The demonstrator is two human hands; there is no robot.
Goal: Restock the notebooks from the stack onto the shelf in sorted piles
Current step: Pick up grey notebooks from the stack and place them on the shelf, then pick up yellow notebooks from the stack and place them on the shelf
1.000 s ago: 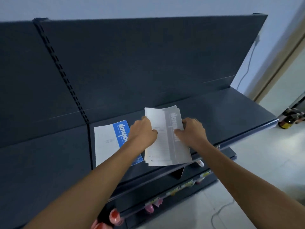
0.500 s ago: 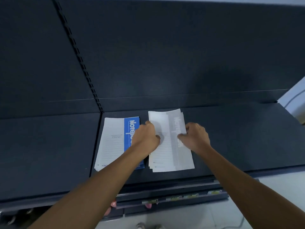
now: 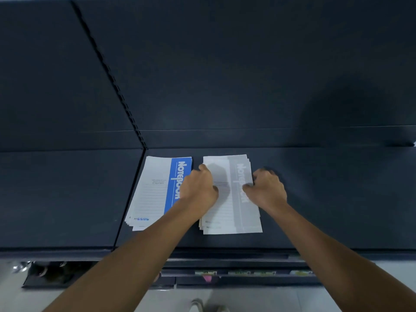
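Note:
Two piles of notebooks lie side by side on the dark shelf point(image 3: 315, 199). The left pile has white covers with a blue band point(image 3: 155, 190). The right pile has white covers with a grey band point(image 3: 234, 212), its edges slightly fanned. My left hand point(image 3: 199, 188) grips the left edge of the grey pile, thumb on the top cover. My right hand point(image 3: 266, 190) grips the pile's right edge, thumb on the grey band. The blue pile lies untouched under my left wrist.
A slotted upright point(image 3: 112, 79) divides the shelf's back panel, with another dark shelf section point(image 3: 56, 194) to the left. Lower shelves with coloured price tags point(image 3: 247, 272) and small goods show below the front edge. Pale floor point(image 3: 247, 300) lies beneath.
The view has swung left and downward, so the shelf now faces me squarely. Both hands stay on the grey pile's sides, which lies flat on the shelf next to the blue pile.

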